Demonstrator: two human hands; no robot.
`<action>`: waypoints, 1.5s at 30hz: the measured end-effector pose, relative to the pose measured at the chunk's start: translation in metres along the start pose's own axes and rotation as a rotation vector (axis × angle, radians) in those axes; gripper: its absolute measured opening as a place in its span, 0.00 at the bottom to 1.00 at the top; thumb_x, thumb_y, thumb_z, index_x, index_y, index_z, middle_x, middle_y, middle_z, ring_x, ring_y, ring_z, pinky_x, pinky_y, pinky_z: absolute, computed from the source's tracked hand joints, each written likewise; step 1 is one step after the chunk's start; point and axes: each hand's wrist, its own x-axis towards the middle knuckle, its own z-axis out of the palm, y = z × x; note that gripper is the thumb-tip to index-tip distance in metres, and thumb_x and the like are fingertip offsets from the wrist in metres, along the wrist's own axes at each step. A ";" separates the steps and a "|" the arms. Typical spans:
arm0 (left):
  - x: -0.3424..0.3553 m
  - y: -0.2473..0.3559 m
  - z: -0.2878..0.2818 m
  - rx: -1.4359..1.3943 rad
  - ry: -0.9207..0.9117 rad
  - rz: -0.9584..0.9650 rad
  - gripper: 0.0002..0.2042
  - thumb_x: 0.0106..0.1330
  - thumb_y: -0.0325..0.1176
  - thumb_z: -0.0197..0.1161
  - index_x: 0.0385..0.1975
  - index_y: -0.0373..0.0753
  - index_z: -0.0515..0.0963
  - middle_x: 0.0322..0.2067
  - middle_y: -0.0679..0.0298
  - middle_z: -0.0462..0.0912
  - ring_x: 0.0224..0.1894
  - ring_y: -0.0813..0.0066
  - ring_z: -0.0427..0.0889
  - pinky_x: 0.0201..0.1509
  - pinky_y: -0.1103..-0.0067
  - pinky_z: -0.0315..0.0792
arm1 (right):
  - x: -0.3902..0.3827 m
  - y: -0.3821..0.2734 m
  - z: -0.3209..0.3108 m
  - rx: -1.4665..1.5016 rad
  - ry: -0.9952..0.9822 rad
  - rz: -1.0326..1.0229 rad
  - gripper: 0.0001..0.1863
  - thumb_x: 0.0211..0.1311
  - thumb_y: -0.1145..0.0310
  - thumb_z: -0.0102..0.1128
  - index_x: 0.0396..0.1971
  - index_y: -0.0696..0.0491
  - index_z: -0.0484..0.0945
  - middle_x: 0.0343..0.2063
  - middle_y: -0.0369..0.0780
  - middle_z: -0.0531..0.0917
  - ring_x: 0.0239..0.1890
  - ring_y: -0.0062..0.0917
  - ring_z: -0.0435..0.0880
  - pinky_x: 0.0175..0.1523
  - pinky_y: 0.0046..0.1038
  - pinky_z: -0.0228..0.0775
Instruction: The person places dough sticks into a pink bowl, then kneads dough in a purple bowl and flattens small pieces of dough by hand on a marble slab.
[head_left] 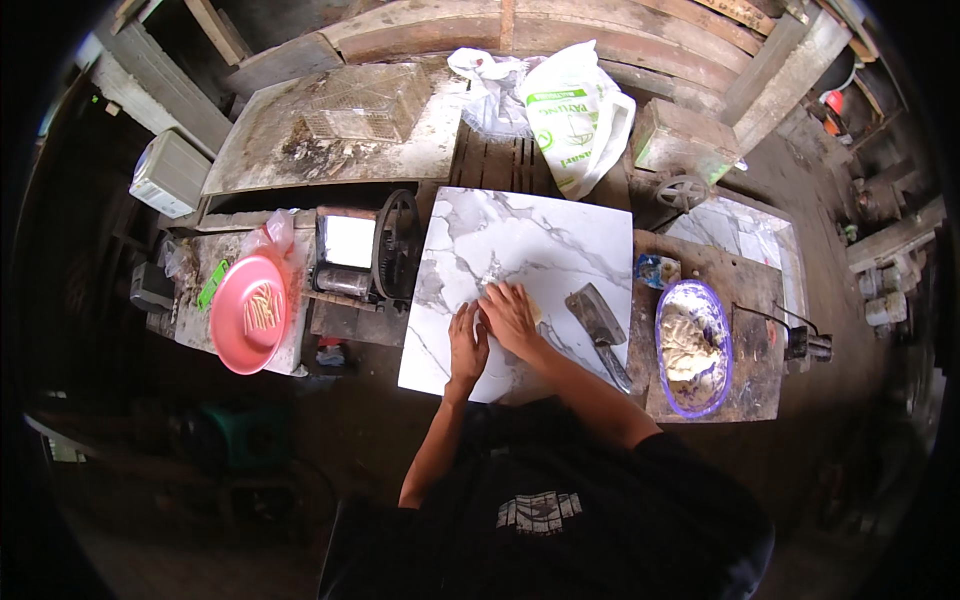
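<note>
Both my hands rest on a white, grey-veined marble-look slab (560, 225). My left hand (467, 345) lies with its fingers stretched forward on the surface. Close against it, my right hand (510, 315) presses down with fingers laid out and slightly bent. A pale yellowish patch, perhaps dough, shows at the right hand's edge; whatever lies under the palms is hidden. To the right on the slab is a cleaver (597, 318) with a dark handle, touched by neither hand. Beyond the slab's right edge, a purple-rimmed basin (728, 345) contains a lump of pale dough (686, 345).
A pink basin (228, 345) with pale dough strips (262, 308) stands at left, beside a hand-wheeled roller machine (350, 250). Plastic bags (575, 120) lie behind the slab. A wire cage (370, 105) sits at the back left, a box-like tin (685, 140) at the back right.
</note>
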 end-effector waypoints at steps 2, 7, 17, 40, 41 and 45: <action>0.002 0.003 -0.002 0.004 0.021 -0.019 0.19 0.55 0.23 0.46 0.50 0.34 0.62 0.48 0.50 0.65 0.54 0.53 0.59 0.56 0.66 0.53 | 0.011 0.010 0.013 -0.035 0.033 -0.011 0.06 0.43 0.67 0.54 0.21 0.54 0.74 0.34 0.38 0.72 0.41 0.30 0.68 0.45 0.35 0.58; -0.003 0.001 -0.007 0.027 0.048 -0.047 0.19 0.54 0.22 0.46 0.49 0.35 0.63 0.48 0.52 0.66 0.54 0.53 0.59 0.57 0.66 0.53 | -0.016 0.010 0.004 0.005 0.051 0.017 0.07 0.45 0.67 0.54 0.22 0.54 0.76 0.36 0.36 0.74 0.46 0.32 0.68 0.50 0.36 0.58; 0.007 -0.003 0.008 0.082 -0.286 0.098 0.20 0.52 0.24 0.47 0.48 0.36 0.65 0.53 0.57 0.63 0.58 0.55 0.54 0.60 0.60 0.43 | -0.073 -0.008 -0.041 -0.048 0.016 0.042 0.14 0.48 0.66 0.55 0.37 0.50 0.75 0.42 0.34 0.72 0.50 0.30 0.67 0.48 0.32 0.62; -0.010 0.003 -0.026 0.246 -0.088 -0.047 0.16 0.56 0.25 0.46 0.45 0.40 0.70 0.50 0.58 0.67 0.58 0.59 0.57 0.62 0.63 0.40 | 0.040 0.022 0.012 0.052 -0.143 0.046 0.16 0.56 0.59 0.42 0.26 0.54 0.77 0.30 0.38 0.78 0.38 0.30 0.74 0.58 0.37 0.48; -0.010 -0.001 -0.025 0.240 -0.072 -0.046 0.15 0.56 0.25 0.46 0.45 0.40 0.70 0.51 0.58 0.66 0.58 0.59 0.57 0.62 0.62 0.40 | 0.040 0.024 0.010 0.051 -0.217 0.098 0.17 0.57 0.59 0.42 0.26 0.55 0.77 0.30 0.39 0.78 0.38 0.30 0.74 0.58 0.36 0.48; -0.007 -0.001 -0.019 0.221 -0.093 -0.045 0.15 0.57 0.26 0.46 0.45 0.39 0.69 0.50 0.58 0.67 0.57 0.59 0.57 0.62 0.63 0.41 | 0.006 0.024 0.010 0.080 0.077 -0.012 0.13 0.55 0.63 0.46 0.21 0.56 0.76 0.32 0.38 0.76 0.38 0.30 0.74 0.49 0.30 0.61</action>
